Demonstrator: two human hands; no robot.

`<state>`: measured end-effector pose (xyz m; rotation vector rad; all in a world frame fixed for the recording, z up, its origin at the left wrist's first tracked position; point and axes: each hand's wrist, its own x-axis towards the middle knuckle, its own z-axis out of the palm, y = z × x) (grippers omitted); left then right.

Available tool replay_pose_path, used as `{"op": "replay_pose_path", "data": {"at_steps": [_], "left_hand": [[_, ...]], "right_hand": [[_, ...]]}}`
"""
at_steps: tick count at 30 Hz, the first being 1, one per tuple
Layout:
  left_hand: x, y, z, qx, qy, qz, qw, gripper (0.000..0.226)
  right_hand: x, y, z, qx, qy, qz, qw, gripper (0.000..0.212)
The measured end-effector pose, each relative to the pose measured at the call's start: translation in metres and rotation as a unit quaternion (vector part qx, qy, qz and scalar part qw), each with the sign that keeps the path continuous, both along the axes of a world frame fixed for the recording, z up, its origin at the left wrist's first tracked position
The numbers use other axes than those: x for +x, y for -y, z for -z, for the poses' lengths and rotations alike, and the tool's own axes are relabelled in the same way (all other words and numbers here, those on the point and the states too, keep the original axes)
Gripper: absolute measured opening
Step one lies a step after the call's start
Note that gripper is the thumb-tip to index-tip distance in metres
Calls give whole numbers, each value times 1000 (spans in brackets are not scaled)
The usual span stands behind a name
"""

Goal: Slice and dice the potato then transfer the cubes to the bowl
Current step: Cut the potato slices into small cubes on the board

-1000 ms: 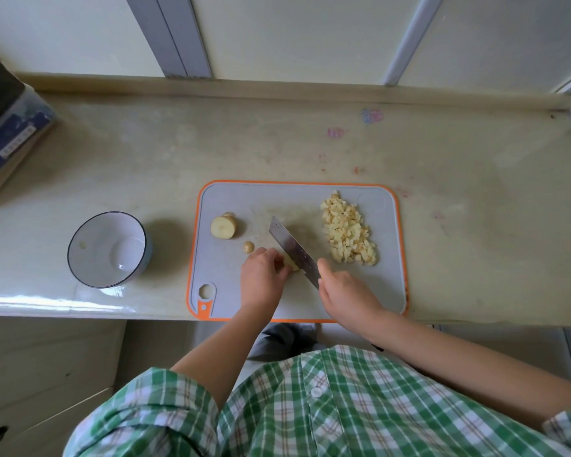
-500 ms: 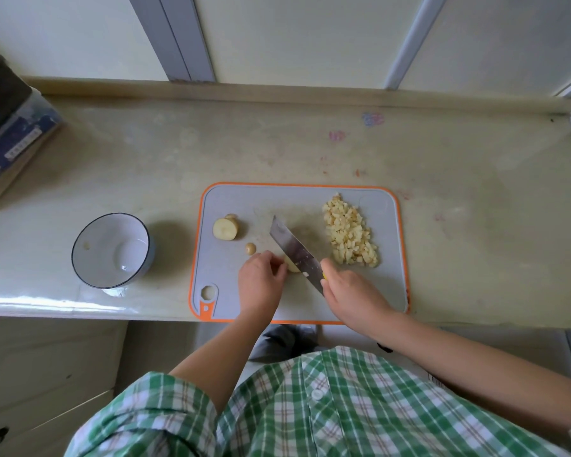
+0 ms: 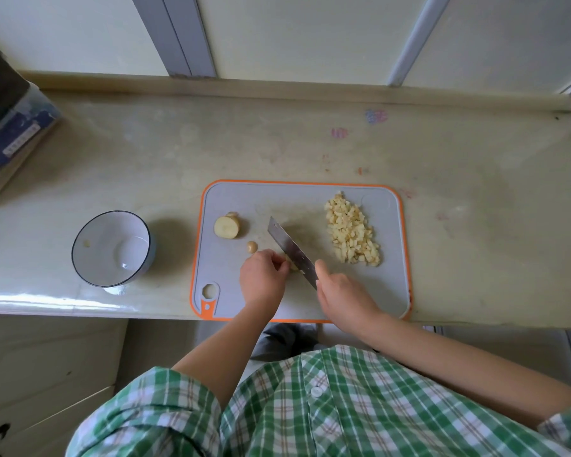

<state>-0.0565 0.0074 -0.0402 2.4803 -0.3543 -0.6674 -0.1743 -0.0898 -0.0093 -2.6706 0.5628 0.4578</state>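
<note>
Knife [image 3: 290, 250] and both hands sit almost where they were half a second ago. The right hand [image 3: 340, 291] grips the handle, the blade slanting across the cutting board [image 3: 376, 291]. The left hand [image 3: 262, 278] pinches a small potato piece [image 3: 292, 266] against it. Cubes [image 3: 351, 235] are heaped right of the blade, with the potato end [image 3: 226, 227] to its left. The bowl [image 3: 109, 232] stands on the worktop [image 3: 475, 225] beside the board.

Bowl [image 3: 111, 249] left of board [image 3: 389, 291]; cubes [image 3: 351, 230] on board's right.
</note>
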Motion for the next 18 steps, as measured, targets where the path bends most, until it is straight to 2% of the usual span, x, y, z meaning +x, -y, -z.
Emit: {"op": "replay_pose_path", "data": {"at_steps": [4,10,18], "left_hand": [[0,0,-1,-4,-4,-1,1000,6],[-1,-1,1,-5,8,2,1000,11],[-1,0,0,-3,-1,-15,1000,10]], "right_hand": [[2,1,2,-14,15,0,1000,31],[-1,5,-11,27,47,20,998,22],[-9,3,-10,26,12,-3,1000,29]]}}
